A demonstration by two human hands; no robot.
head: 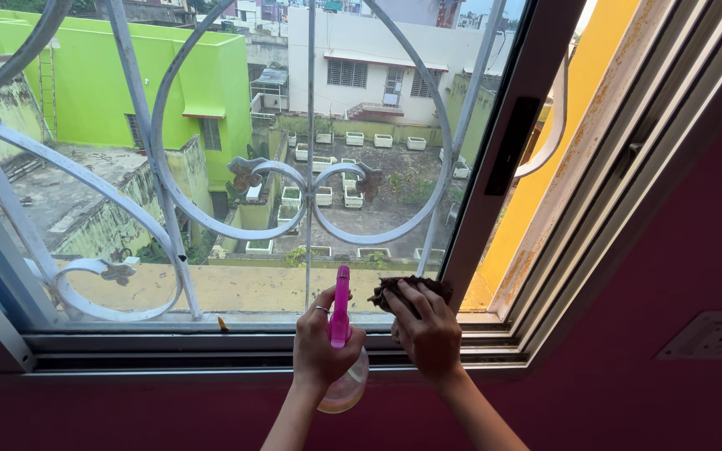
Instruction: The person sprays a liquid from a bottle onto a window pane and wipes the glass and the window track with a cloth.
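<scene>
Two hands at the bottom of a sliding window, one with a spray bottle and one with a cloth.

The left hand (321, 344) is clenched around the neck of a clear plastic spray bottle with a pink trigger head (341, 334); the pink head stands up above this grip and the round body of the bottle hangs below it. Just to the right, near but apart, the right hand (428, 331) is grasping a dark brown crumpled cloth (403, 288), which sticks out above its fingers and is pressed against the low part of the glass pane (236, 288). Directly under both grips runs the grey metal window track (169, 344), and below it the dark red wall (628, 401). Behind the glass, above the grips, is a white curved metal grille (169, 167). Right of the cloth stands the slanted grey window frame (495, 175).
</scene>
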